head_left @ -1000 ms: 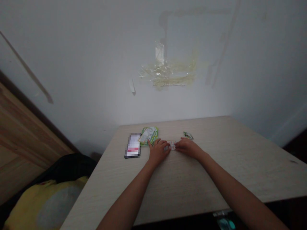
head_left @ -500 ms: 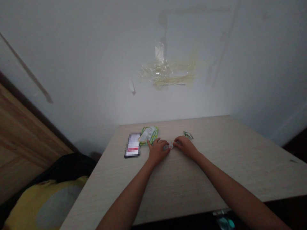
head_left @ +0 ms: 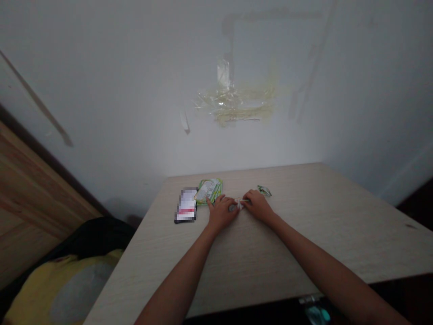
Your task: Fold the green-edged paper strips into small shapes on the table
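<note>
A small whitish piece of printed paper or wrapper lies between my hands on the table; its exact kind is too small to make out. My left hand rests at its left side, thumb and fingertips closed on that edge. From the right, my right hand pinches the other edge, fingers curled together. Part of the piece is hidden under the fingers. Just beyond my left hand is a green and white printed packet. A small crumpled green packet lies behind my right hand.
A phone with a blurred-out screen lies left of the green packet. The pale wooden table meets a wall with old tape and stains. At lower left are a yellow and grey plush-like object and dark cloth.
The paper piece lay flatter before; its right part now looks lifted or folded under my right fingers. My right hand has shifted slightly left.
</note>
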